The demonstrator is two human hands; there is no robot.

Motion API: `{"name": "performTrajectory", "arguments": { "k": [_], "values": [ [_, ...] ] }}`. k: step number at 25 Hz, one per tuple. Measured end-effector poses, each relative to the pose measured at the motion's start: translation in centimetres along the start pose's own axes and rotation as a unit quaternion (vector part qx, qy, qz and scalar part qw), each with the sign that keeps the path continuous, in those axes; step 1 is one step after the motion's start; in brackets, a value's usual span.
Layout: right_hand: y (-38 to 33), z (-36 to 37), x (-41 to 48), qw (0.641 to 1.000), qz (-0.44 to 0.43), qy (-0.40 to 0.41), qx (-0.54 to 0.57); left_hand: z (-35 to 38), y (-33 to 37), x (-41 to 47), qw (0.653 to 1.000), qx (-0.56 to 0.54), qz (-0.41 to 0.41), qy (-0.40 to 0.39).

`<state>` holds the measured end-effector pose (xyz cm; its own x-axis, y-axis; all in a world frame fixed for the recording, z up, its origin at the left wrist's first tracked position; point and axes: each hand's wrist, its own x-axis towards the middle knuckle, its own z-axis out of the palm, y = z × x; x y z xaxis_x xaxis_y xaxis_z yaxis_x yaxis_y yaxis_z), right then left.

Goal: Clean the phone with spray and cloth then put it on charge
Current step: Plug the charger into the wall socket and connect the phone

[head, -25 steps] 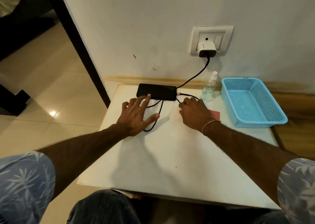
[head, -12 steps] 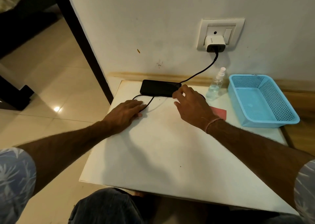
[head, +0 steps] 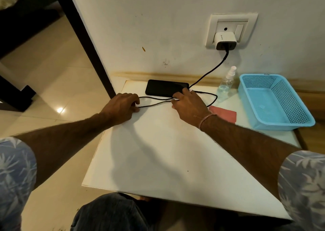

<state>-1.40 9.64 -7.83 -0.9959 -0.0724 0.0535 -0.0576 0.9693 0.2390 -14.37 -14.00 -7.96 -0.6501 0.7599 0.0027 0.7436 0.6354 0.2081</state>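
Note:
A black phone (head: 165, 88) lies flat at the far edge of the white table (head: 158, 157), near the wall. A black cable (head: 207, 72) runs down from the white charger (head: 225, 40) in the wall socket to the phone's right end and loops over the table. My left hand (head: 121, 106) lies left of the phone with its fingers curled round the left end of the cable loop. My right hand (head: 189, 103) pinches the phone's near right corner between thumb and forefinger. A clear spray bottle (head: 226, 83) stands right of the phone. A red cloth (head: 224, 114) lies flat beside my right wrist.
A light blue plastic basket (head: 297, 107) sits at the table's right side with nothing in it. A dark door frame (head: 84, 42) stands left of the table, with tiled floor beyond. My knee shows below the table's front edge.
My left hand left the phone and moved left, fingers curling on the cable loop and drawing it leftward. My right hand moved forward from the cable to the phone's right corner.

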Motion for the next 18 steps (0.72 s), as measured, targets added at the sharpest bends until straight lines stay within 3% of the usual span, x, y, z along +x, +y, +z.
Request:
{"name": "performTrajectory", "arguments": {
  "k": [5, 10, 18],
  "values": [
    [-0.1, 0.9, -0.8, 0.998, -0.006, 0.001, -0.056, 0.0, -0.7, 0.1, 0.999, 0.009, -0.001, 0.038],
    [0.2, 1.6, -1.3, 0.997, -0.012, -0.012, -0.074, 0.7, -0.5, 0.9, 0.994, 0.008, -0.064, 0.090],
    [-0.1, 1.1, -1.6, 0.999, 0.005, -0.028, -0.035, 2.2, 1.0, 1.2, 0.983, -0.040, -0.119, 0.138]
  ]
}}
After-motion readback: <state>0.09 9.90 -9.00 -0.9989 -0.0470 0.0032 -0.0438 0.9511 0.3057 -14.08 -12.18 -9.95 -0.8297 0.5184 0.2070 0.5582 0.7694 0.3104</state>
